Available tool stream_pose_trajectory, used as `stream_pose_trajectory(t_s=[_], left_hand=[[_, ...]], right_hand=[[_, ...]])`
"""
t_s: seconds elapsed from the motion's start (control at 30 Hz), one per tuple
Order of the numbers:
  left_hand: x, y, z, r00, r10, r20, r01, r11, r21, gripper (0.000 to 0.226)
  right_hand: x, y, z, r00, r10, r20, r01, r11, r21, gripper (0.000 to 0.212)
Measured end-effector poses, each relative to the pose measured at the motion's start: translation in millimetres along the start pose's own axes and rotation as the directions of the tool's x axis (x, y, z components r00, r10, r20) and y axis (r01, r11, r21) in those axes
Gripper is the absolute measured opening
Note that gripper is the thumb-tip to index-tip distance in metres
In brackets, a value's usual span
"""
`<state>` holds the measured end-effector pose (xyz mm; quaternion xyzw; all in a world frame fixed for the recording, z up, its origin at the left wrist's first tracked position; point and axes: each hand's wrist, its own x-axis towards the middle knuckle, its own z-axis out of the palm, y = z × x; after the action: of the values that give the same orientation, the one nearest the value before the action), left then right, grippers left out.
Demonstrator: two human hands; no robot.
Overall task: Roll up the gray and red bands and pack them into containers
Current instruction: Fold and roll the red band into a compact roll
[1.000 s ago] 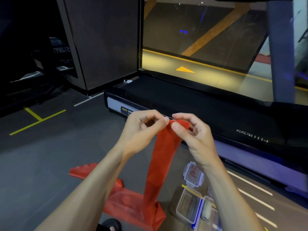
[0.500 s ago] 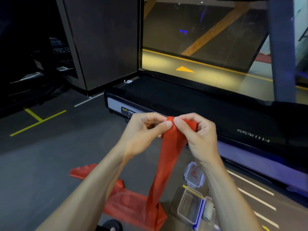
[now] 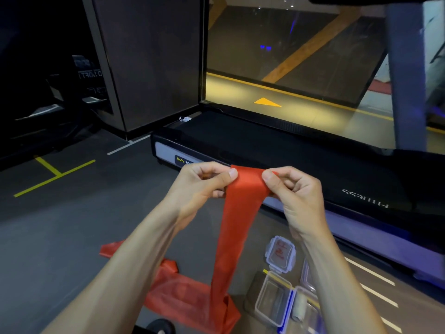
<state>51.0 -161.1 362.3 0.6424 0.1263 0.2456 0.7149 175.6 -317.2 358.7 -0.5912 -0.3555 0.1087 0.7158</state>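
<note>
A long red band (image 3: 233, 227) hangs from my two hands down to the grey floor, where the rest of it lies in loose folds. My left hand (image 3: 202, 186) pinches the band's top left corner between thumb and fingers. My right hand (image 3: 292, 196) pinches the top right corner, so the end is spread flat between them. Below my right wrist stands an open clear container (image 3: 273, 301), and beside it another container holds a rolled gray band (image 3: 299, 307). A clear lid (image 3: 280, 253) lies just behind them.
A black treadmill deck (image 3: 277, 150) runs across the floor right behind my hands, with its post (image 3: 402, 75) at the right. A dark pillar (image 3: 149, 61) stands at the back left. Yellow and white lines mark the floor (image 3: 53, 237).
My hands have moved apart and spread the band's top end from a bunched pinch into a flat width. The hands sit slightly lower in view.
</note>
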Motion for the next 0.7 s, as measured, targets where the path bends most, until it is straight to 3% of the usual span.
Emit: stream_pose_trajectory(t_s=[0.13, 0.27, 0.37, 0.43, 0.57, 0.7], left_hand=[[0.7, 0.3, -2.9, 1.000, 0.003, -0.004, -0.003, 0.999, -0.044, 0.011], [-0.6, -1.4, -2.1, 0.999, -0.011, 0.041, 0.014, 0.997, -0.073, 0.011], [-2.8, 0.7, -0.4, 0.993, 0.008, 0.120, 0.004, 0.995, -0.104, 0.014], [-5.1, 4.1, 2.1, 0.981, 0.016, 0.195, 0.008, 0.992, -0.125, 0.016], [-9.1, 7.9, 6.7, 0.952, 0.013, 0.306, 0.025, 0.992, -0.120, 0.018], [-10.7, 9.0, 5.3, 0.934, -0.031, 0.357, 0.070, 0.993, -0.096, 0.014]], right_hand=[[0.8, 4.3, -4.1, 0.999, -0.034, -0.007, 0.033, 0.998, -0.043, 0.011], [1.2, 8.4, -8.0, 0.996, -0.006, 0.084, 0.007, 1.000, -0.015, 0.019], [-0.3, 4.0, -9.1, 0.972, 0.114, 0.206, -0.156, 0.967, 0.199, 0.049], [-0.9, 0.2, -7.6, 0.955, 0.195, 0.226, -0.263, 0.906, 0.330, 0.058], [-2.0, -1.5, 0.6, 0.927, 0.180, 0.328, -0.278, 0.919, 0.279, 0.039], [-4.6, 0.0, 4.1, 0.864, 0.137, 0.484, -0.290, 0.922, 0.257, 0.036]])
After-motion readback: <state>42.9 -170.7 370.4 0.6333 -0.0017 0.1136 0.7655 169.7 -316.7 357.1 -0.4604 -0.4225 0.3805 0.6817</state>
